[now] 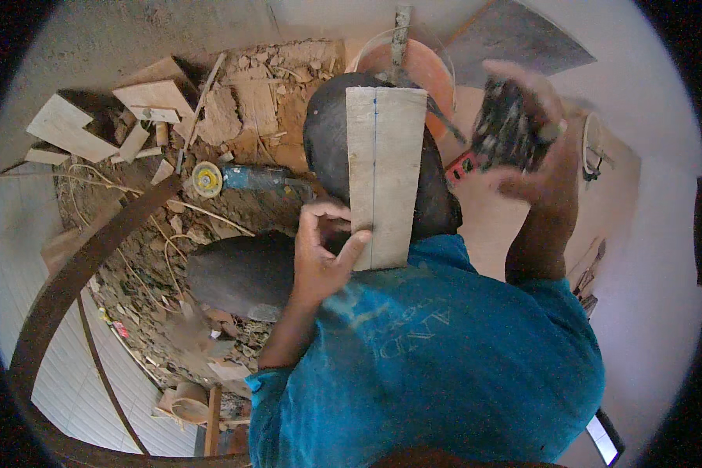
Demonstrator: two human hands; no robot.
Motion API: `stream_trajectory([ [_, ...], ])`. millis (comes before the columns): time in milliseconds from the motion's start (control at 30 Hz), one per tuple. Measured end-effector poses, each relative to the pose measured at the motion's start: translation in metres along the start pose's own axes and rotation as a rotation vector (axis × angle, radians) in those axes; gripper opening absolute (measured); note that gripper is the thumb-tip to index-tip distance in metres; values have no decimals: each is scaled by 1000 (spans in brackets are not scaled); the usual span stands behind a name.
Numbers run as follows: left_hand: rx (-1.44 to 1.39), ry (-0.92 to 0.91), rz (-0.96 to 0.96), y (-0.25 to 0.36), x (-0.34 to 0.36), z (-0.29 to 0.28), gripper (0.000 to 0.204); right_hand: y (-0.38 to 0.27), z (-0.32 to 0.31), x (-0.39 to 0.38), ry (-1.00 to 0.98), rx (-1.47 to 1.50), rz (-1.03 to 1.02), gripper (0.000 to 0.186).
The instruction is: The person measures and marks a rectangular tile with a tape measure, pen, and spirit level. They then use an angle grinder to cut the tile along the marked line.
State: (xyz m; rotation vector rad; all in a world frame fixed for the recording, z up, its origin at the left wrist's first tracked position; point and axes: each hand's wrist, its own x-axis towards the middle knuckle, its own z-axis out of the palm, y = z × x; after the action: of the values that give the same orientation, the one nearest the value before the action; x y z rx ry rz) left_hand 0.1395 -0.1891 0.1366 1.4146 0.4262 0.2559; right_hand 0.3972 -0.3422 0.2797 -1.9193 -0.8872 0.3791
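My left hand (326, 248) grips the lower left edge of a long, pale tile strip (398, 164), with its thumb on the face and fingers curled at the edge. The strip lies over my dark-trousered leg, and a blue line runs along its length. Off to the right, my right hand (550, 117) is raised and smeared by motion, with thumb and fingers apart. A dark, streaked thing (507, 129) shows between them; whether the hand holds it, I cannot tell. Beneath that lies a red tool (462, 168), partly hidden, resembling a spirit level.
A blue angle grinder (253, 178) with a yellow disc (207, 179) rests on rubble at left. Cut tile pieces (70, 129) lie by the wall. An orange bucket (421, 66) with a stick stands ahead. A large dark slab (515, 43) lies beyond; cables (164, 249) cross the rubble.
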Motion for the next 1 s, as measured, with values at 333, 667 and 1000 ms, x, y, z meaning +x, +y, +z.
stream_trajectory([
  [333,-349,-108,18,91,7,15,97,-50,69,-25,-610,-131,-186,93],
  [667,-602,-310,-259,75,1,-8,109,-48,61,18,-1131,135,111,45],
  [1000,-439,-362,-385,62,-21,-21,60,-56,45,34,-1022,-93,-98,21],
])
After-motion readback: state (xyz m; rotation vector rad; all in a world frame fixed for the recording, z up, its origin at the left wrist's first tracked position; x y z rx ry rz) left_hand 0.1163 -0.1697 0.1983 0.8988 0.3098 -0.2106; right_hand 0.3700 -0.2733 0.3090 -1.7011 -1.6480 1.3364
